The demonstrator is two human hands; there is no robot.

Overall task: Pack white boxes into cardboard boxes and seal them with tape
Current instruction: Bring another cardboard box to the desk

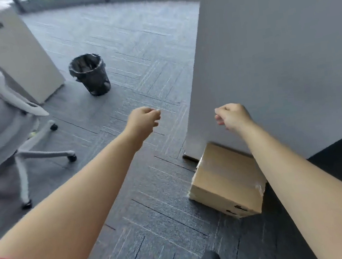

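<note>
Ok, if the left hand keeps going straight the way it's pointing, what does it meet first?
Probably nothing but carpet. The left hand reaches forward over bare floor; the black waste bin sits left of that line and the grey partition to its right. Depth is hard to judge from this view.

matt brown cardboard box (227,180) under glossy clear tape; rough grey carpet (133,47); black mesh bin (90,74)

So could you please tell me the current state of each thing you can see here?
cardboard box: closed, taped, on the floor against the wall.
left hand: fingers curled, holding nothing.
right hand: fingers curled, holding nothing.
waste bin: upright, lined with a bag.
office chair: unoccupied.
</note>
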